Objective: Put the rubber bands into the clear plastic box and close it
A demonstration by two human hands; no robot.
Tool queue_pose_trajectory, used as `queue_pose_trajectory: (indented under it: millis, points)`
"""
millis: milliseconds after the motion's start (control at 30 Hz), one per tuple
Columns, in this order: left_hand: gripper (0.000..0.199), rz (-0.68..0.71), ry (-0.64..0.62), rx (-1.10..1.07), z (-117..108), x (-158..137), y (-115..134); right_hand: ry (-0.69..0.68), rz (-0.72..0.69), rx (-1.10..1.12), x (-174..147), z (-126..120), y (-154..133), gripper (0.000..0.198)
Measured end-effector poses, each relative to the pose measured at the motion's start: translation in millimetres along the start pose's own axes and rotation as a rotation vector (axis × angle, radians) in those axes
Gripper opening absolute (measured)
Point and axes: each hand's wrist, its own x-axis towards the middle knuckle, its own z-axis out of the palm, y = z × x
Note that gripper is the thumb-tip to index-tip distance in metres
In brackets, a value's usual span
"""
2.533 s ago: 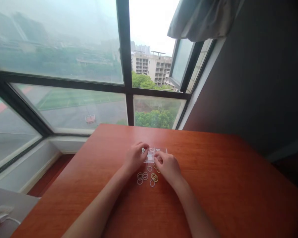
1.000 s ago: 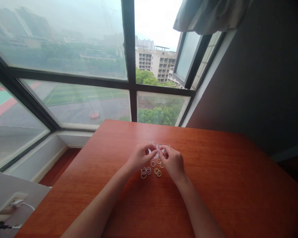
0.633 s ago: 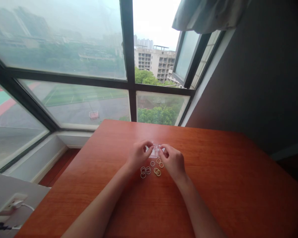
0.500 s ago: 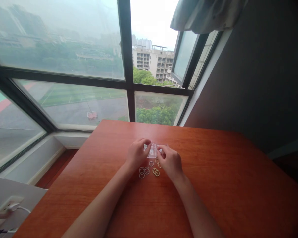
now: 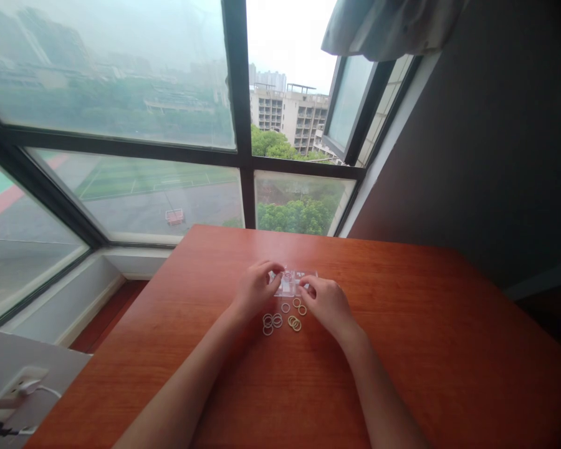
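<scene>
A small clear plastic box point(image 5: 287, 287) with compartments lies on the table, some small pieces inside. My left hand point(image 5: 257, 287) is curled around its left side, thumb and forefinger on it. At the box's right part, my right hand point(image 5: 330, 304) has thumb and forefinger brought together in a pinch; whatever is between the tips is too small to make out. Nearer to me lie several overlapping white rings point(image 5: 268, 330) and a single white ring point(image 5: 285, 308). Beside them are overlapping yellowish rings point(image 5: 294, 323) and two more yellowish rings point(image 5: 302, 310) near my right fingers.
The reddish-brown wooden table point(image 5: 402, 349) reaches to a dark-framed window point(image 5: 245, 193) at the back. A grey wall point(image 5: 472, 156) stands on the right. At the lower left, a white plug point(image 5: 28, 388) sits in a wall socket.
My right hand has shifted slightly right, uncovering more of the box and the yellowish rings near it. My left hand stays at the box's left side, and the loose rings have not moved.
</scene>
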Motion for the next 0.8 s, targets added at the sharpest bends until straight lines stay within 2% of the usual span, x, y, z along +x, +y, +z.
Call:
queue_pose_trajectory:
  millis: [133,300,600,800]
  points:
    - [0.013,-0.003,0.002,-0.044,-4,-1,-1,-0.132,-0.056,-0.029,-4,-4,-3,0.014]
    - [0.014,-0.006,0.0,-0.017,-5,-3,-1,-0.229,-0.034,-0.138,-7,4,-8,0.012]
    - [0.013,-0.027,-0.007,-0.08,-3,-2,-3,-0.225,-0.013,-0.201,-9,8,-9,0.014]
    - [0.019,-0.073,-0.02,-0.17,-6,-2,8,-0.114,-0.007,-0.018,-5,5,-11,0.012]
